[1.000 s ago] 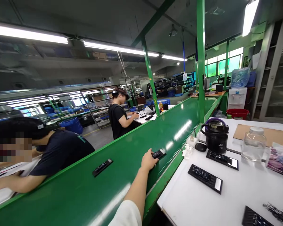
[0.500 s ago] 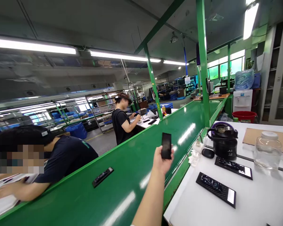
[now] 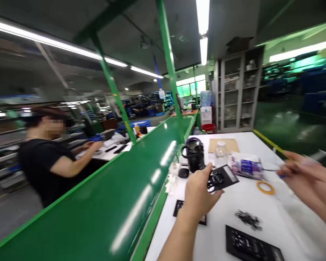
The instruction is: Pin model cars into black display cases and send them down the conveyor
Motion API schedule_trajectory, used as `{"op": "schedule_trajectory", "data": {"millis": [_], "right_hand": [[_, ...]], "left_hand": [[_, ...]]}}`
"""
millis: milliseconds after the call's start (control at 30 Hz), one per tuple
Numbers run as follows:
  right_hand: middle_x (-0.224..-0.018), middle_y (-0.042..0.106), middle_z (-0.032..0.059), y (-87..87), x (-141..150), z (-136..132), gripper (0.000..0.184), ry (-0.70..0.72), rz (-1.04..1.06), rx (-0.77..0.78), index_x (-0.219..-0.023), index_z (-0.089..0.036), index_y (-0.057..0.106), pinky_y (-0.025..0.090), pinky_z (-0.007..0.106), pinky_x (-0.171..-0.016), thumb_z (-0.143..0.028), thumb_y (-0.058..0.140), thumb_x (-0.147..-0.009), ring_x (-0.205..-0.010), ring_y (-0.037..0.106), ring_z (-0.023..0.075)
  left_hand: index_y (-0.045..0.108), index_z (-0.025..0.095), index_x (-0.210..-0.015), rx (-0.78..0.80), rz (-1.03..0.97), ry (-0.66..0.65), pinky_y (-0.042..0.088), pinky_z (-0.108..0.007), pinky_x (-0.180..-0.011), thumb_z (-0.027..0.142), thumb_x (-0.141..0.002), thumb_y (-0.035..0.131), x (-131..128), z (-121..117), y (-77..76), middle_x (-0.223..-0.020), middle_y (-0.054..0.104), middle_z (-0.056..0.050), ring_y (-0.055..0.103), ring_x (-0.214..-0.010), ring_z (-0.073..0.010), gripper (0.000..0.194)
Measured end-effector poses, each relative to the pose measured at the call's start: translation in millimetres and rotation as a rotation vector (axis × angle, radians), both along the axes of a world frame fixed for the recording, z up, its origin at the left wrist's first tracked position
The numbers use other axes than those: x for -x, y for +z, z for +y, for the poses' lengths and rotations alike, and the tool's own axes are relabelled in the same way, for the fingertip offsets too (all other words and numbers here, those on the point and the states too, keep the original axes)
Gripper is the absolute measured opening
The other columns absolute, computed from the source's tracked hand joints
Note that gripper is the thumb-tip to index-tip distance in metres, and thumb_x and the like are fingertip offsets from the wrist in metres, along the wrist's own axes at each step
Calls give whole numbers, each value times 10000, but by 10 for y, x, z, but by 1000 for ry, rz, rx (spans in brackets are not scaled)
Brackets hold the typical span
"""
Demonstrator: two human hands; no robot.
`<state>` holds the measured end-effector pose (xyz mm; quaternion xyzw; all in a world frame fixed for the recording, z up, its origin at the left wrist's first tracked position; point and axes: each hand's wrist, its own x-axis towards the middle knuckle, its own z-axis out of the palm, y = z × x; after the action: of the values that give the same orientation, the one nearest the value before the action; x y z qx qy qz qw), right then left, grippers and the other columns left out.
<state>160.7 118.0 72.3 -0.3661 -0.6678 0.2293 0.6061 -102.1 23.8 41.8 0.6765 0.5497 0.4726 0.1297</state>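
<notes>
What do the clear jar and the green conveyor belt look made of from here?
The jar looks like clear glass: see-through, with thick-looking walls and a white lid, probably plastic. The green belt looks like smooth PVC or rubber, possibly painted, its glossy surface showing streaks of reflected ceiling light.

My left hand (image 3: 198, 197) grips a black plate (image 3: 221, 178) with a pale grey label strip, above the white bench (image 3: 260, 208). Further along the bench from the plate, a packet (image 3: 246, 165) shows purple and blue print on white. Right of the plate sits an orange tape roll (image 3: 265, 187). Left of the bench runs a glossy green conveyor wall (image 3: 111, 195).
</notes>
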Motion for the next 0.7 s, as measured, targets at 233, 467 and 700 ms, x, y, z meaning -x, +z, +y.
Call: {"op": "schedule_trajectory", "data": {"millis": [233,467,700], "right_hand": [[-600,339,-11,190,751,-271,552,903,481,441,-779,-237,510,369,328,-542,-703,275,-961,-530,353,183],[-447,225,-51,-17,760,-84,694,1242,820,485,-533,-213,337,249,274,-465,-806,460,-872,-416,222,126],[-446,224,-47,17,795,-131,594,1189,821,470,-512,-212,343,237,283,-474,-652,486,-884,-414,231,125]], "left_hand": [[327,272,-1481,-74,167,50,459,-464,-1030,279,-725,799,-88,38,-318,-1285,622,-94,584,-1175,-304,891],[277,242,-1477,-125,296,105,518,-367,-993,252,-703,790,-253,-50,-230,-1247,654,-63,638,-1124,-224,928],[240,173,-1506,-178,346,144,555,-349,-928,304,-724,761,-304,-74,-262,-1201,678,-93,670,-1069,-230,949]]}}
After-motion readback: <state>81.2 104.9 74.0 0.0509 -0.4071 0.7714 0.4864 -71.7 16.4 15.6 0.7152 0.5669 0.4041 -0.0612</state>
